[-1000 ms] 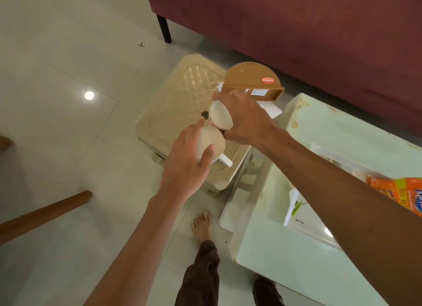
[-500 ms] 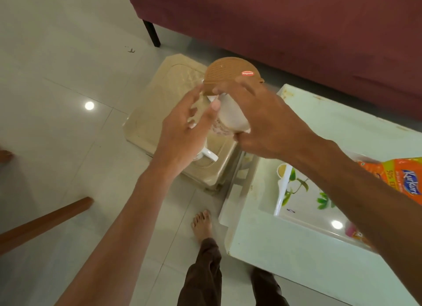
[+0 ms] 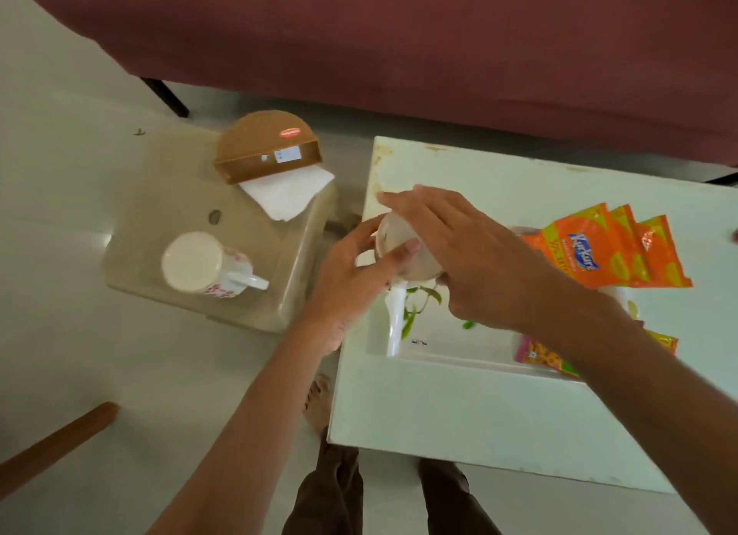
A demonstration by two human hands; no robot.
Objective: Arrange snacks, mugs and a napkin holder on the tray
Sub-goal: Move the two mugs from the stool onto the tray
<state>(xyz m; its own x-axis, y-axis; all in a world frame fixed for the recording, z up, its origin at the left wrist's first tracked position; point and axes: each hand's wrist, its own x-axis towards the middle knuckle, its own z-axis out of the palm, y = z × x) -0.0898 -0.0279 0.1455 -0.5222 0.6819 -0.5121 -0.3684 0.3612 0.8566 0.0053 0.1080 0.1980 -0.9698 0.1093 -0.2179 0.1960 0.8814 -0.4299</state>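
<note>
- Mug [image 3: 422,271]: held between both hands, above the left end of the tray [image 3: 393,322], near the left edge of the white table [image 3: 439,406].
- Left hand [image 3: 351,278]: fingers and thumb curled round the mug's left side, thumb tip pressed on its wall.
- Right hand [image 3: 475,262]: lies over the mug from the right, fingers nearly straight across its top; thumb hidden, so a clamp cannot be confirmed.
- Snack packets [image 3: 607,251]: on the tray's far side, right of the hands.
- Second mug [image 3: 199,262]: on the beige stool [image 3: 159,199], well left of both hands.
- Napkin holder [image 3: 267,147]: on the stool's far corner, napkins [image 3: 287,193] beside it.
</note>
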